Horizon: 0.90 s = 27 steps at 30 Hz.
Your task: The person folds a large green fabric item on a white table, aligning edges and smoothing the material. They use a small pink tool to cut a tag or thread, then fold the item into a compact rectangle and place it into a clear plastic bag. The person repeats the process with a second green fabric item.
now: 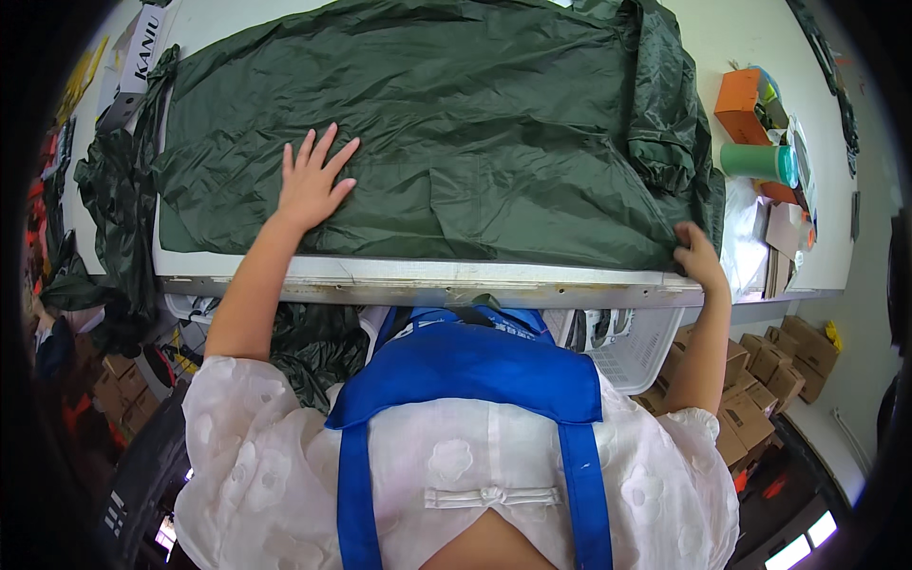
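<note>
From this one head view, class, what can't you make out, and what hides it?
In the head view:
Left hand: palm, hidden by its own back.
Right hand: curled and blurred, so whether it pinches fabric is unclear.
Green garment: far edge, partly cut off by the picture's upper edge.
White basket: contents, partly hidden by the table.

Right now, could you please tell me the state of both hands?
Left hand: open, fingers spread, palm down on the dark green sleeved garment.
Right hand: fingers curled at the garment's near right corner; grip cannot be told.
</note>
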Available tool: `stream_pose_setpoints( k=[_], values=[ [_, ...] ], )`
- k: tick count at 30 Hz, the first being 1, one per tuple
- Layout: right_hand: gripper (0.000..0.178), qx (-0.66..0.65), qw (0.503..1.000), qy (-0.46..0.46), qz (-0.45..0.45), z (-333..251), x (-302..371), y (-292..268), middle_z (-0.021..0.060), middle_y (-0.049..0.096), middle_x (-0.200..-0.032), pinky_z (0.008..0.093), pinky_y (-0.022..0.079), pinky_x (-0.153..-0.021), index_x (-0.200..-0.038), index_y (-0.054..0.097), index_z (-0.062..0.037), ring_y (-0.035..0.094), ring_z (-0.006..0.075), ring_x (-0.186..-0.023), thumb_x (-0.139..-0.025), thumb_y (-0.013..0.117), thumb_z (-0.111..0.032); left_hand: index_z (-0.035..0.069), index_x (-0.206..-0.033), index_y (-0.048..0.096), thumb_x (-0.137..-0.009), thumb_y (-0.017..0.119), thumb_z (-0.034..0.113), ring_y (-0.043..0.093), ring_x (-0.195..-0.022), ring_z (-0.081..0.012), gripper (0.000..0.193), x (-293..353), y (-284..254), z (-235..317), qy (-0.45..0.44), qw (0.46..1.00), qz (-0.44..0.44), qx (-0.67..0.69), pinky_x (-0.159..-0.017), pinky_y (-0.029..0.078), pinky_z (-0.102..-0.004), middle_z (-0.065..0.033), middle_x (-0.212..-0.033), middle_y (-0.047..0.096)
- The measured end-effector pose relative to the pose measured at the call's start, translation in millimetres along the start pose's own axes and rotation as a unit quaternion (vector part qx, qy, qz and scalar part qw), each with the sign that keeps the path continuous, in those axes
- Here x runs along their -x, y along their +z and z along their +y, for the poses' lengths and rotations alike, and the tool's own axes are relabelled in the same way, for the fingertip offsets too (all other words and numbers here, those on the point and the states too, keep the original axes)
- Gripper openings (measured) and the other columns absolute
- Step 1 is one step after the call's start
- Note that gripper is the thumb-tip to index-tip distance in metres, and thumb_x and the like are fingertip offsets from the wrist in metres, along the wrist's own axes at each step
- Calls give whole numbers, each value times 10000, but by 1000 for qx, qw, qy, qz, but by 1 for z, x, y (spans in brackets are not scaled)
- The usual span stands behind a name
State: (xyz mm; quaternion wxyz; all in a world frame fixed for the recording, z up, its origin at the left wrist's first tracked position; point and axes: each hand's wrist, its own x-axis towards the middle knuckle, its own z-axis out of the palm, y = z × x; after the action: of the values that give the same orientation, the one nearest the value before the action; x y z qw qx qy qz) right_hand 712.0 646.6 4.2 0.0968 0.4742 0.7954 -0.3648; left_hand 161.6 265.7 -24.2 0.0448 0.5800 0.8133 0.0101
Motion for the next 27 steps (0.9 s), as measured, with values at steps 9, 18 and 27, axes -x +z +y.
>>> stream_pose_setpoints(
  k=[9,18,27],
  values=[
    [356,252,925,-25,285,-101,-66,87,150,604,-957,488,439,-748,-961,534,-47,573,363,-897,-914,580,-396,140,-852,625,-755,589,139,539,-868,-201,104,0,-11,168,385,907,-13,172,-971,390,-386,-22,-819,530],
    [356,224,909,-57,346,-86,-76,100,136,602,-939,457,436,-751,-979,530,-47,571,341,-871,-917,581,-394,130,-813,643,-680,643,173,507,-910,-221,139,29,-10,101,280,942,-78,169,-929,376,-408,-25,-845,516],
    [427,-432,804,157,378,-103,-101,48,79,553,-871,260,443,-581,-1017,525,-19,554,182,-645,-837,732,-347,185,-1407,444,-773,736,375,240,-1396,-406,723,30,-17,156,142,956,-153,206,-1131,214,-537,-144,-1526,282]
  ],
)
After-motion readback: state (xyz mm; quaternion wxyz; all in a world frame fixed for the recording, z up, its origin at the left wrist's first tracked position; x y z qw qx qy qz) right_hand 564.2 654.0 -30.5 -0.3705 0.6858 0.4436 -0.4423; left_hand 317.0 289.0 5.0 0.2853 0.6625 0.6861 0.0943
